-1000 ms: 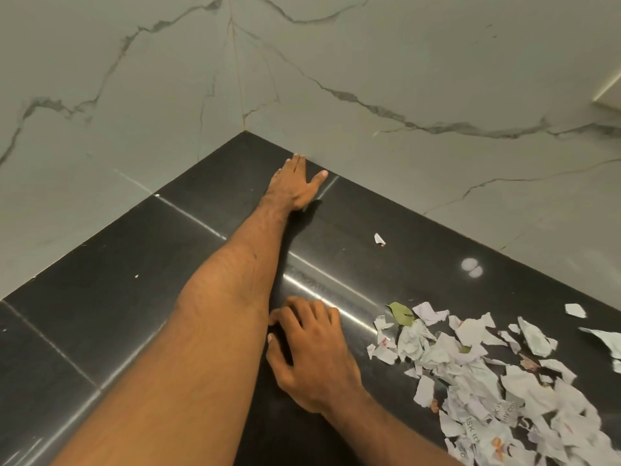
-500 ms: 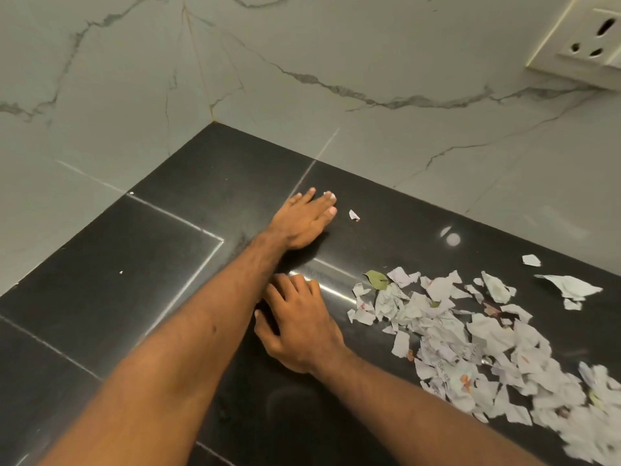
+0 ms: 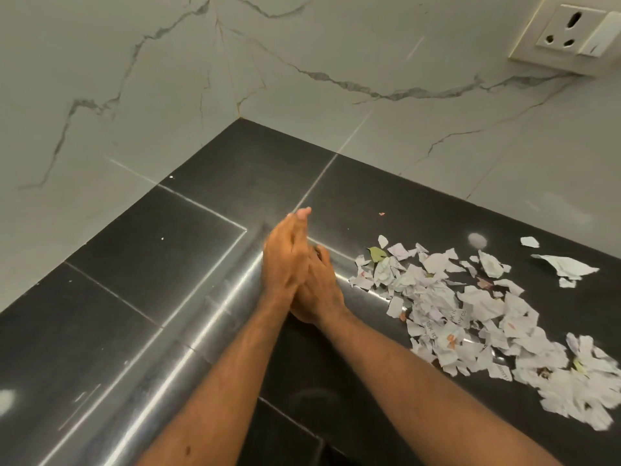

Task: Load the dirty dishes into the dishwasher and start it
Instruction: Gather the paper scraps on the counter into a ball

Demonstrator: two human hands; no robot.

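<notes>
Black polished stone makes up the bench (image 3: 161, 264), which is set into a corner of pale veined wall (image 3: 302, 68). The hands meet near its middle. The left hand (image 3: 285, 260) stands on its edge with fingers straight and together, pressed against the right hand (image 3: 321, 289). That one lies lower on the bench with its fingers bent and mostly hidden, so I cannot tell whether it holds anything.

Just beside them, toward the right edge, spreads a heap of torn paper scraps (image 3: 470, 307) with a green leaf (image 3: 376, 253) at its near-hand fringe. A few stray pieces (image 3: 564, 265) lie further right, and a wall socket (image 3: 571, 31) sits above.

No dirty dishes and no dishwasher are in view. This looks like a side job of clearing litter, so loading seems not yet begun. Next, the scraps likely want gathering with a flat sweeping hand into a cupped one, gently, since light paper scatters.
</notes>
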